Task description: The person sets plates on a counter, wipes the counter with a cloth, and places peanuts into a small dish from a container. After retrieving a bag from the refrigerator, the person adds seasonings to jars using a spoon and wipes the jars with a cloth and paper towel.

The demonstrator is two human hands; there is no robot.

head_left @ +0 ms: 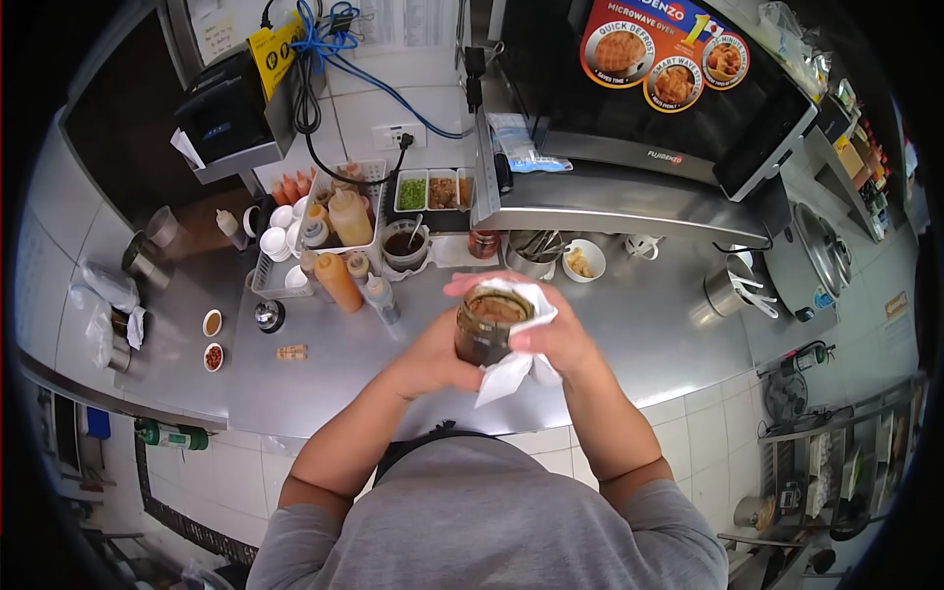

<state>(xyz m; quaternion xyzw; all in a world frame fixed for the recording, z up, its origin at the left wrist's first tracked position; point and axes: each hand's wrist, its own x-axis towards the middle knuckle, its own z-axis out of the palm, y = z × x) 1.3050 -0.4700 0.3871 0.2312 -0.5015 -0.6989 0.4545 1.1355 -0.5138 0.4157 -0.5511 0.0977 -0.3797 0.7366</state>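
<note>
A dark glass jar (480,339) with an uncovered mouth is held between my two hands above the steel counter. Around its left side wraps my left hand (440,354), the thumb near the base. My right hand (559,339) presses a crumpled white paper towel (506,379) against the jar's right side and rim. Something brownish shows inside the mouth, but I cannot make out what it is. The fingertips behind the jar are partly hidden.
Squeeze bottles (339,283) and a white basket (372,236) stand at the back left. Behind the jar are a sauce tub (403,258), a red-lidded jar (483,244) and a white bowl (584,262). A steel shelf (610,218) with a microwave (639,108) overhangs the counter (649,344).
</note>
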